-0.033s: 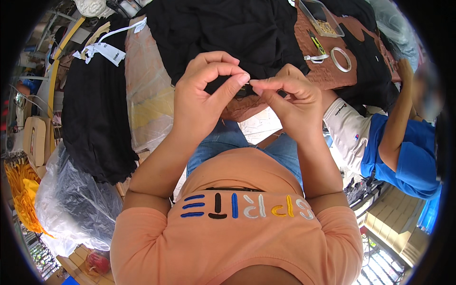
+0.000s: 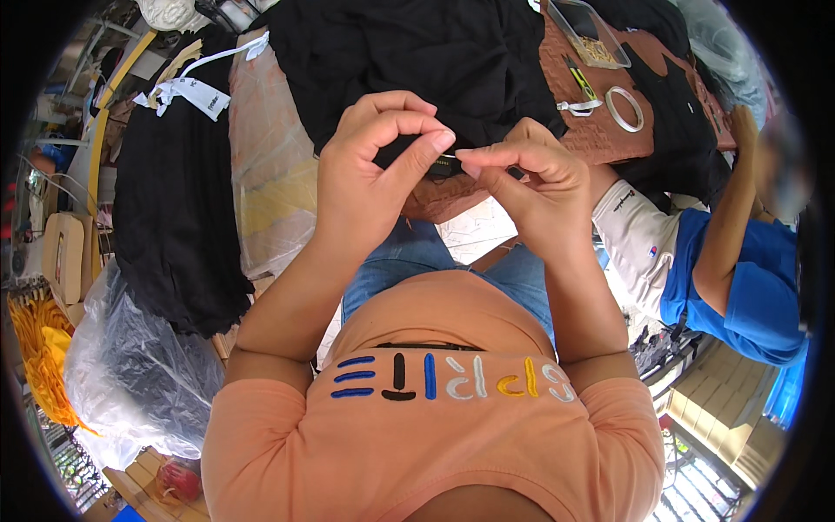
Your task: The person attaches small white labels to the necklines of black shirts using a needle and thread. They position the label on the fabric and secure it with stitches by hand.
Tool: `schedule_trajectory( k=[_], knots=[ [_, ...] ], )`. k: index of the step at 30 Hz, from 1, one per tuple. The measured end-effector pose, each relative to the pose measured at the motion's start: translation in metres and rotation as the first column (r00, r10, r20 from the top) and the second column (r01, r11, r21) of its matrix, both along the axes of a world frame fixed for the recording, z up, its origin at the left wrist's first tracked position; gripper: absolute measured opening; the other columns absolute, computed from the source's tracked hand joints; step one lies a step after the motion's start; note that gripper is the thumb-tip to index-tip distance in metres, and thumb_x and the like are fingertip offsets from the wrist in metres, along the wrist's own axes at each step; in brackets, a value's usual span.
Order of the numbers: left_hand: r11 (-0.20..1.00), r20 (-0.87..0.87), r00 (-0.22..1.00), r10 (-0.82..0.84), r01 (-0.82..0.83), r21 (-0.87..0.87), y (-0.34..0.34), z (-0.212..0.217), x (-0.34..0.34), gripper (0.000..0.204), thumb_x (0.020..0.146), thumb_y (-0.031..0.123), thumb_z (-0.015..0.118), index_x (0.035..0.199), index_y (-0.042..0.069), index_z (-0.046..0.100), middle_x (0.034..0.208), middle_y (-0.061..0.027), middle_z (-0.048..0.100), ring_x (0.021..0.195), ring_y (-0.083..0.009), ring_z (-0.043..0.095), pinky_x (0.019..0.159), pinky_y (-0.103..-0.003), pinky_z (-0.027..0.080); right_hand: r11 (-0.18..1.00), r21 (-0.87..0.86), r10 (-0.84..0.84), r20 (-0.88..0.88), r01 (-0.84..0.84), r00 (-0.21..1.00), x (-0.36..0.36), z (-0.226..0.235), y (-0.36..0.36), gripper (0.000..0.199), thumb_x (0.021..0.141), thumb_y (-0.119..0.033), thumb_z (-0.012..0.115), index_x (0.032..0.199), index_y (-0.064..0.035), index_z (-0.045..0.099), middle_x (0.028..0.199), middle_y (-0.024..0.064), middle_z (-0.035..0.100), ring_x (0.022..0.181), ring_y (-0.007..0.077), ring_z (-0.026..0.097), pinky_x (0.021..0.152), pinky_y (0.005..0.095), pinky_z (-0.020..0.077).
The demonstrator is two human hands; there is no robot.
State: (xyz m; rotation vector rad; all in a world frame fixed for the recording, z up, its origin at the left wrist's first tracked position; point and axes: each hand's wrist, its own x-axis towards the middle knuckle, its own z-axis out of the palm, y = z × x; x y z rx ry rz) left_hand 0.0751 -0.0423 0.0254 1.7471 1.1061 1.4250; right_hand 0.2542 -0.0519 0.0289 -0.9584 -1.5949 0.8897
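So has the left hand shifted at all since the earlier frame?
No. The left hand sits in the same place against the white tape ring on the table, fingertips pinched close to the right hand over the black fabric.

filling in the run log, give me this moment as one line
left hand: pinching small thin item, too small to identify | right hand: pinching same item | black fabric: lying behind hands

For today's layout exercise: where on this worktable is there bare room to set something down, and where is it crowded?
Bare brown table shows between the clear tray and the white ring, and a strip under the hands near the front edge. The clear plastic sheet left of the black cloth is flat. Black garments crowd the rest; the left hand and right hand block the centre.
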Motion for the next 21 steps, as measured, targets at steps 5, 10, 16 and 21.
schedule_trajectory(
  k=[5, 10, 16, 21],
  knots=[
    [0.997, -0.053, 0.996, -0.071, 0.07, -0.016, -0.002, 0.0004, 0.0012, 0.01, 0.078, 0.014, 0.072, 0.085, 0.007, 0.069, 0.096, -0.0045, 0.062, 0.094, -0.0178, 0.055, 0.083, -0.029, 0.042, 0.997, -0.067, -0.04, -0.125, 0.031, 0.991, -0.0014, 0.0089, 0.001, 0.022, 0.071, 0.009, 0.066, 0.085, -0.0066, 0.073, 0.068, -0.0011, 0.055, 0.064, 0.0064, 0.05, 0.058, 0.0195, 0.0396],
    [0.999, 0.03, 0.999, -0.02, 0.021, -0.034, 0.0014, 0.001, -0.0013, 0.011, 0.079, 0.015, 0.071, 0.085, 0.007, 0.068, 0.097, -0.0044, 0.062, 0.096, -0.0172, 0.054, 0.084, -0.029, 0.042, 0.997, 0.063, -0.037, 0.048, 0.034, 0.998, -0.0006, 0.0067, -0.0001, 0.02, 0.072, 0.007, 0.068, 0.086, -0.0065, 0.073, 0.068, -0.0018, 0.053, 0.063, 0.0045, 0.05, 0.056, 0.0187, 0.0391],
    [0.982, 0.093, 0.986, -0.135, 0.146, -0.117, -0.0056, -0.003, 0.0028, 0.01, 0.082, 0.015, 0.069, 0.085, 0.006, 0.067, 0.099, -0.005, 0.062, 0.094, -0.0167, 0.056, 0.085, -0.028, 0.042, 0.97, -0.191, 0.086, -0.318, -0.153, 0.944, -0.0022, 0.0116, 0.0005, 0.017, 0.076, 0.007, 0.068, 0.087, -0.0053, 0.073, 0.073, -0.0013, 0.054, 0.062, 0.0042, 0.051, 0.056, 0.0169, 0.0406],
    [0.949, 0.281, 0.935, -0.215, 0.268, -0.165, -0.0059, -0.0047, 0.0027, 0.014, 0.084, 0.013, 0.068, 0.094, 0.004, 0.065, 0.1, -0.0053, 0.061, 0.095, -0.0133, 0.056, 0.087, -0.027, 0.042, 0.954, -0.24, 0.081, -0.365, -0.178, 0.928, -0.0041, 0.0119, -0.0007, 0.016, 0.077, 0.007, 0.067, 0.089, -0.0034, 0.072, 0.075, -0.001, 0.055, 0.064, 0.0049, 0.054, 0.058, 0.017, 0.0444]
  ],
)
